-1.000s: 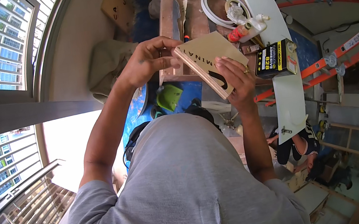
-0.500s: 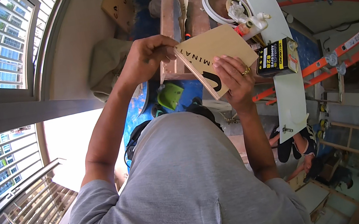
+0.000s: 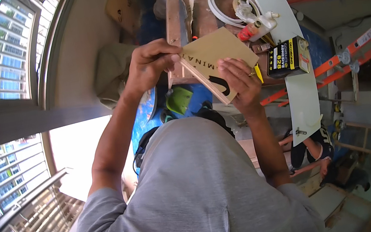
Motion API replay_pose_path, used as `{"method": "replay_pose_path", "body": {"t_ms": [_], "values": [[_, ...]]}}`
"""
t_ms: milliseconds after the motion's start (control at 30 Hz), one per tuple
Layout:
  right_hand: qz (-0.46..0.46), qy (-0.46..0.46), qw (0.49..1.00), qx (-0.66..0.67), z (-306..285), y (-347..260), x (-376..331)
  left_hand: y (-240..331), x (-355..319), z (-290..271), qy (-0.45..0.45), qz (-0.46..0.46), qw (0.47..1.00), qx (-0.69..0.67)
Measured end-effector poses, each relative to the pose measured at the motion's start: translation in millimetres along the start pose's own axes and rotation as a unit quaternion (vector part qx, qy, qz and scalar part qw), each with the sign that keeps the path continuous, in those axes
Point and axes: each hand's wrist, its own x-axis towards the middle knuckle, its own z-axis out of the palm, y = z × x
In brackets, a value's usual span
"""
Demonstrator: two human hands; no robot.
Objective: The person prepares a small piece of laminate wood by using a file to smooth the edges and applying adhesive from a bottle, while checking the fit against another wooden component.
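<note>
We have a tan laminate sample board (image 3: 216, 57) held up in both hands. Left hand (image 3: 151, 65) — fingers curled shut, pinching the board's upper-left corner between thumb and fingertips. Right hand (image 3: 238, 81) — fingers spread flat over the board's lower right face, thumb hidden behind it, so it grips the edge from that side. The board is tilted, its thick plywood edge running down from the left fingertips to the right palm.

Just beyond the fingers: a wooden workbench (image 3: 175, 18) with a coil of white hose (image 3: 220, 1) and a white spray bottle with a red cap (image 3: 256, 24). Right of the right fingers sits a black-and-yellow adhesive can (image 3: 289, 57), touching a white panel (image 3: 274, 0). Below the left fingers — a green object (image 3: 179, 100), kind unclear. Orange ladder (image 3: 354, 48) well off to the right.
</note>
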Motion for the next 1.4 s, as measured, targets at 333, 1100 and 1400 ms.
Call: {"method": "replay_pose_path", "body": {"t_ms": [333,1100,1400], "values": [[-0.102,-0.035,0.990,-0.086,22.0,-6.2,24.0,-28.8,3.2,53.0,0.100,-0.104,0.940,-0.309],[0.102,0.013,0.903,0.417,-20.3,5.4,36.8,-147.8,34.4,73.4,-0.039,-0.178,0.816,-0.548],[0.130,0.012,0.920,0.370,-19.3,0.3,34.3,-51.9,24.4,123.0,0.090,-0.232,0.810,-0.531]]}}
